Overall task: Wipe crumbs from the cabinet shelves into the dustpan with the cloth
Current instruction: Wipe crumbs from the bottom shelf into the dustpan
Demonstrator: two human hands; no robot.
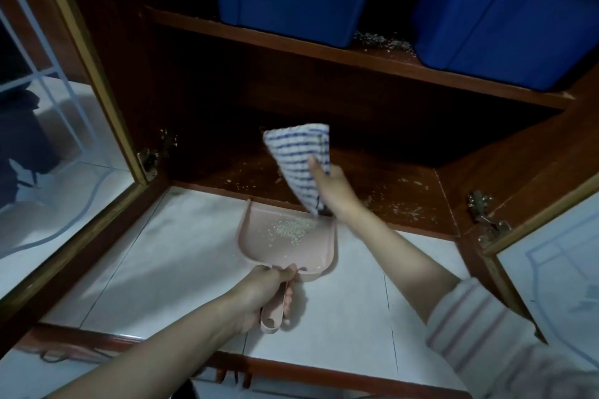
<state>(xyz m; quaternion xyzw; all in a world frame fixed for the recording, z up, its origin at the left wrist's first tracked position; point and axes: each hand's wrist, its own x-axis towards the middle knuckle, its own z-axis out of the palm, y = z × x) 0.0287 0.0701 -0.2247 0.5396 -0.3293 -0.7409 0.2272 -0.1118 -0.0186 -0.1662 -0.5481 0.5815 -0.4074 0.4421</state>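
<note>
Pink plastic dustpan [308, 253] on the white tiled ledge [168, 256], open mouth against the front edge of the lower shelf [372, 172], handle pointing back toward the camera, small heap of pale crumbs [291, 226] inside near the mouth. Blue-and-white striped cloth [296, 155], gathered into a tapering wedge, raised above the lower shelf, wide end up, narrow end hanging over the dustpan's right corner. More scattered crumbs [405, 201] on that shelf's right side, others on the upper shelf [324, 53].
</note>
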